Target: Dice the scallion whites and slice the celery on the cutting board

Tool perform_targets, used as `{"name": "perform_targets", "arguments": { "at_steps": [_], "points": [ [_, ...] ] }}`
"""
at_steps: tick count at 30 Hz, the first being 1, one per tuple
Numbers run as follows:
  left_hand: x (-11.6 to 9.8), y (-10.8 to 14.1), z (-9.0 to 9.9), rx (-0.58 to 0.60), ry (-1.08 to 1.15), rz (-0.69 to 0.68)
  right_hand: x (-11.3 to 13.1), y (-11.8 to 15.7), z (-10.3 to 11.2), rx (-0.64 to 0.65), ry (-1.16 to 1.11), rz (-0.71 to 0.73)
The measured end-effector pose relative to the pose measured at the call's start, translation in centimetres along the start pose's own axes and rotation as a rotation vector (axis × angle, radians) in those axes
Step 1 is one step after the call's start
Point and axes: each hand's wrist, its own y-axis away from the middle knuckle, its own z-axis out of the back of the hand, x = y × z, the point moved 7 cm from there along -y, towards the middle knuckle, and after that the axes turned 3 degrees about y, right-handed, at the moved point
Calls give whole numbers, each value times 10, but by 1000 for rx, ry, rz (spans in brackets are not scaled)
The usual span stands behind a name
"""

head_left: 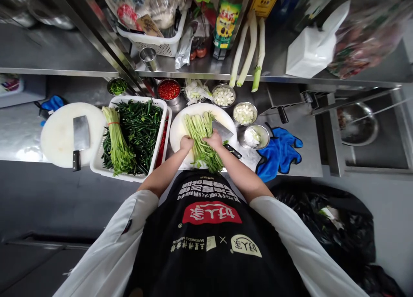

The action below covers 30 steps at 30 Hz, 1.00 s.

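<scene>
A loose bunch of celery [202, 145] lies over a round white cutting board [177, 124], its leafy ends toward my apron. My left hand [186, 143] grips the bunch at its left edge, fingers curled against the stalks. From the other side, my right hand [213, 139] clasps the stalks with its thumb across them. Beside that hand a cleaver [223, 130] rests on the board, partly covered by my hand and forearm. Its black handle [232, 151] sticks out past the board's right edge.
On the left stands a white basket [93, 163] of green chillies with a tied celery bunch [116, 138]. Farther left, another cleaver [81, 133] lies on a second board [54, 133]. Several metal bowls [245, 113] ring the board; blue gloves [280, 151] lie right. A shelf [200, 76] overhangs the back.
</scene>
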Motion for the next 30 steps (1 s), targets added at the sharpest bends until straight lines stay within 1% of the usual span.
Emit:
{"name": "perform_targets", "arguments": {
  "at_steps": [3,6,8,10,12,14,15,17,19,20,21,22,23,24,25,26,28,30],
  "points": [
    [5,15,-23,24,74,43,-5,0,-7,36,-103,-11],
    [3,26,-47,11,265,102,-3,2,-16,93,-194,-17],
    [0,26,-57,11,360,137,0,6,-20,116,-255,-3],
    [-1,22,-61,58,394,176,1,9,-22,123,-329,-9],
    [1,16,-57,125,374,197,-1,11,-23,118,-397,-42],
    [5,11,-43,144,302,163,-4,12,-24,104,-420,-69],
    [6,9,-33,125,253,118,-6,12,-23,94,-414,-75],
    [3,6,-10,29,143,-6,-7,10,-23,74,-384,-65],
    [-11,4,9,-83,40,-169,-8,9,-25,62,-357,-48],
    [-22,2,14,-106,-8,-257,-9,7,-26,60,-351,-41],
    [-34,0,13,-93,-59,-334,-10,6,-28,58,-351,-35],
    [-47,-5,9,-47,-115,-393,-11,5,-29,57,-354,-32],
    [-57,-10,0,21,-177,-424,-12,4,-31,56,-360,-32],
    [-66,-17,-9,92,-245,-422,-13,2,-32,56,-367,-32],
    [-71,-25,-19,148,-312,-391,-15,1,-33,53,-372,-32],
    [-75,-33,-27,180,-367,-343,-16,0,-32,47,-375,-33],
    [-77,-46,-37,177,-390,-221,-19,-2,-29,28,-366,-32],
    [-74,-55,-43,155,-336,-108,-23,-3,-24,8,-352,-17]
  ]
}}
